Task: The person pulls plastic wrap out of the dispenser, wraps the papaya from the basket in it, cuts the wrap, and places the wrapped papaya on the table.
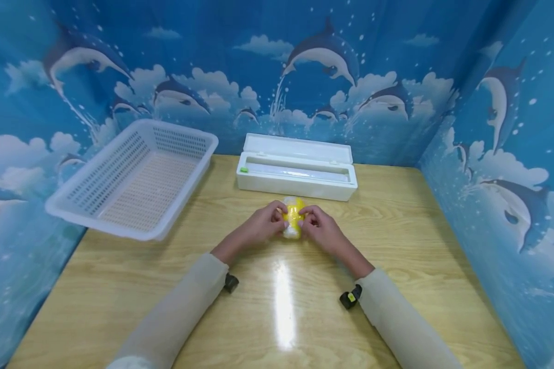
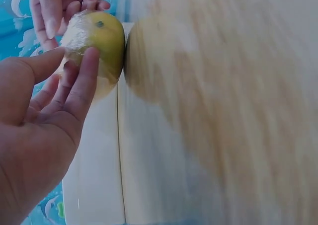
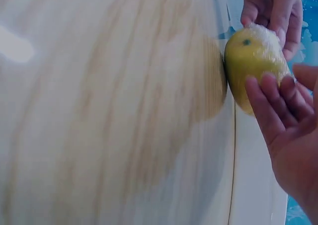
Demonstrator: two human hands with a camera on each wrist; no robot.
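Note:
A yellow-green mango [image 1: 293, 218], partly covered in shiny crinkled plastic wrap [image 2: 78, 34], rests on the table between both hands. From its left side my left hand [image 1: 271, 221] holds it, with thumb and fingertips at the wrap. My right hand [image 1: 320, 225] holds the opposite side in the same way. In the right wrist view, the fingers [image 3: 272, 93] lie against the mango [image 3: 251, 61], and its small stem scar faces the camera. Just behind the hands stands a white plastic wrap dispenser box [image 1: 295, 190], its lid raised and a roll of film inside.
A white slotted plastic basket [image 1: 177, 207] stands at the back left of the wooden table [image 1: 240, 318]. A small green piece [image 1: 243, 169] sits at the dispenser's left end. Dolphin-print curtains [image 1: 240, 61] enclose the table at the back and sides.

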